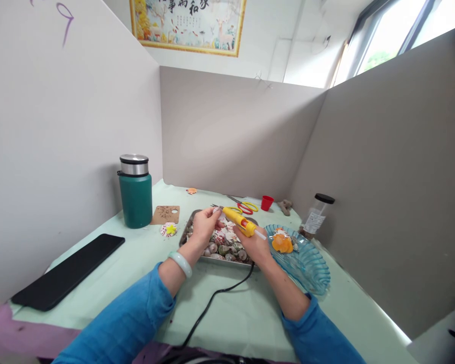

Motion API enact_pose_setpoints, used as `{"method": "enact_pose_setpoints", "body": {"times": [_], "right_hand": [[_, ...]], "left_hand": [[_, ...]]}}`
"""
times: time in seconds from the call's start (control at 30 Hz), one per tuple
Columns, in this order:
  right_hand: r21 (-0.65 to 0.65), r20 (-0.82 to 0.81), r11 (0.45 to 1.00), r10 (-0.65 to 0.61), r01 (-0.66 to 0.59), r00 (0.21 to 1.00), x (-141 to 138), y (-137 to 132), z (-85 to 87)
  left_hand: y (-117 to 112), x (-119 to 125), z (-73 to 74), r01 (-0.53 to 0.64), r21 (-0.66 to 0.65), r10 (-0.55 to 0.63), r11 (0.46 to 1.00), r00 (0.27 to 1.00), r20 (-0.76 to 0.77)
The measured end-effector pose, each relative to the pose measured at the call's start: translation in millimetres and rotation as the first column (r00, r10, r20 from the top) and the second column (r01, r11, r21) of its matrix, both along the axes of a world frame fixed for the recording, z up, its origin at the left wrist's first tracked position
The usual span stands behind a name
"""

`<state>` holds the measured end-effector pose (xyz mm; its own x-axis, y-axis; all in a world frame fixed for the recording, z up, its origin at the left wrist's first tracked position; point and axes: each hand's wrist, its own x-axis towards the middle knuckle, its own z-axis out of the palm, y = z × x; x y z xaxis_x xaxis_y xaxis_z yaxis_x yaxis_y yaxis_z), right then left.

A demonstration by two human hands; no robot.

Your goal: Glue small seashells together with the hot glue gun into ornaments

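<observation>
Over a metal tray (227, 262) of shells, my right hand (255, 243) is wrapped round a yellow hot glue gun (237, 220). A translucent glue stick pokes from the gun's rear, and its black cord runs down toward me. My left hand (205, 226) is pinched at the gun's nozzle on a small pale piece, perhaps a shell; the fingers hide most of it. Below both hands lie striped snail shells (223, 249) and pale, reddish shell bits (220, 236).
A green thermos (135, 199), cardboard piece (167, 214), yellow-topped round ornament (169, 229) and black flat pad (70, 270) are on the left. Scissors (246, 207) and a red cup (267, 203) stand behind. Right are a blue plate (314, 268) with orange shells (282, 243) and a jar (317, 215).
</observation>
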<state>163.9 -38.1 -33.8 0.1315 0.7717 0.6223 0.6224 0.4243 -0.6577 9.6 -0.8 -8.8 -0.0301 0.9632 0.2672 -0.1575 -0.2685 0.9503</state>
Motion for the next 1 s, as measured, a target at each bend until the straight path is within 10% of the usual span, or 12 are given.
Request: {"method": "enact_pose_setpoints", "body": {"times": [1.0], "right_hand": [[0.020, 0.115, 0.999, -0.031, 0.029, 0.993, -0.5, -1.7, 2.2]], "left_hand": [[3.1, -0.8, -6.0, -0.149, 0.105, 0.161, 0.983, 0.980, -0.113]]}}
